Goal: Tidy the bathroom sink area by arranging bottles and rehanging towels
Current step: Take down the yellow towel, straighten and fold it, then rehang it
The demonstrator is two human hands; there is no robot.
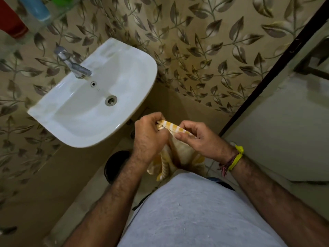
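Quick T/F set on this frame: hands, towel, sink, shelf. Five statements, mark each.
1. Both hands, left hand and right hand, pinch the yellow-and-white striped towel. True.
2. The towel lies in the white ceramic sink. False: it is held beside the sink, hanging in front of the person.
3. The metal tap is running. False: no water shows.
4. A yellow band sits on the right wrist. True.
5. The glass shelf holds nothing. False: a blue bottle and red bottle show there.

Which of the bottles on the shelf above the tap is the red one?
The red bottle at the far left edge of the glass shelf; the blue bottle sits beside it, the green one farther right.
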